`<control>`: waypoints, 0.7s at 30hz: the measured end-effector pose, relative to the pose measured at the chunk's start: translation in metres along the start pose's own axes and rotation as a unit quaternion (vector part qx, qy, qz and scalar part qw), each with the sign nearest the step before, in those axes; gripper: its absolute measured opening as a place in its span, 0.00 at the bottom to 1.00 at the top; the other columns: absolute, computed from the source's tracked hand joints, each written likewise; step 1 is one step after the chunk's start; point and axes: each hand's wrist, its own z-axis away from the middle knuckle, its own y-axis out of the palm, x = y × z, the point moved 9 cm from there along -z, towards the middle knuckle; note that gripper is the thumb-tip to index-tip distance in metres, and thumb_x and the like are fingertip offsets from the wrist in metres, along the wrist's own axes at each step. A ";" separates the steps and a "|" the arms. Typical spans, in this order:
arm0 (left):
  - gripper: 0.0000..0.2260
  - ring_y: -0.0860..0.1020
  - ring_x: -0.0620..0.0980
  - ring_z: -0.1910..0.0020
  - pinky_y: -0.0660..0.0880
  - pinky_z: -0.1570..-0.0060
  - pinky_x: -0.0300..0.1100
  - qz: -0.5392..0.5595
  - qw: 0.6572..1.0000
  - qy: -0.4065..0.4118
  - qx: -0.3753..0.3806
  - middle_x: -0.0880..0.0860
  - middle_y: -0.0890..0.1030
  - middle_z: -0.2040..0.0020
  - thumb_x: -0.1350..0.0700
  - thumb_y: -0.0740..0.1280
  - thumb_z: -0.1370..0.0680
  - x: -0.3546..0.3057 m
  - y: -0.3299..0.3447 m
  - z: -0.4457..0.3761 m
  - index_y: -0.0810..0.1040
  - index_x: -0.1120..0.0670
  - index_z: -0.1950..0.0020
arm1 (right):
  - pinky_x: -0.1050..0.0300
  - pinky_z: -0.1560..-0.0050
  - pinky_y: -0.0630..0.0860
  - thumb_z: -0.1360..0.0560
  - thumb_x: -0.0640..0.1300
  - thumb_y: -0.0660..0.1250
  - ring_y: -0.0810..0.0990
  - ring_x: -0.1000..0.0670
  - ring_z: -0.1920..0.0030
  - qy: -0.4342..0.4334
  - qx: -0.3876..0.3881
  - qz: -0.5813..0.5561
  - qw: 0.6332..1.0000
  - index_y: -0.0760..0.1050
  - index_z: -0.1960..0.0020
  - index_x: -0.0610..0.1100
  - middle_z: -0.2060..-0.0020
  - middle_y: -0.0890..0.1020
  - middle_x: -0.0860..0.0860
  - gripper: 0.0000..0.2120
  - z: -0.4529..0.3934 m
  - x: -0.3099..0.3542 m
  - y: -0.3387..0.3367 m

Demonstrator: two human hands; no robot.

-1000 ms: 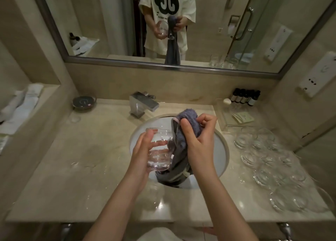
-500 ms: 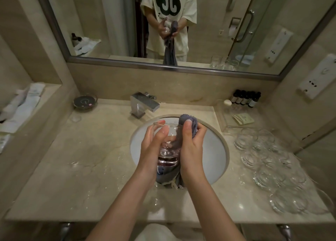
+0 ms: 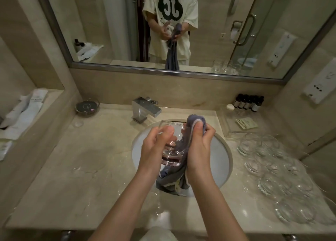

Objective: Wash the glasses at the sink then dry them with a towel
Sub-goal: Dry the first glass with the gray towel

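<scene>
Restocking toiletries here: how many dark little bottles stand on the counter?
5, in one tight row at the back right of the counter, against the wall beside the white soap: bottles. Overlap may hide another.

Beige marble counter (image 3: 76,169), chrome faucet (image 3: 145,109) at its back edge, framed wall mirror (image 3: 109,31) above the faucet, dark toiletry bottles (image 3: 248,102) right of it, small dish (image 3: 87,107) left, dim warm light.

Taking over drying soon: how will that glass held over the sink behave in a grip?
The glass is probably slippery: water beads the counter nearby. Its thick base suggests bottom-heavy. Likely fragile, so grip gently as the left hand does.
</scene>
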 end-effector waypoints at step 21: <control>0.28 0.78 0.34 0.49 0.71 0.56 0.27 -0.062 0.996 0.025 0.053 0.47 0.78 0.41 0.29 0.66 0.41 -0.017 0.025 -0.011 0.75 0.36 0.44 | 0.42 0.40 0.76 0.20 0.60 0.53 0.79 0.49 0.49 0.023 -0.041 -0.047 0.998 0.65 0.51 0.56 0.51 0.78 0.50 0.09 -0.022 0.005 -0.014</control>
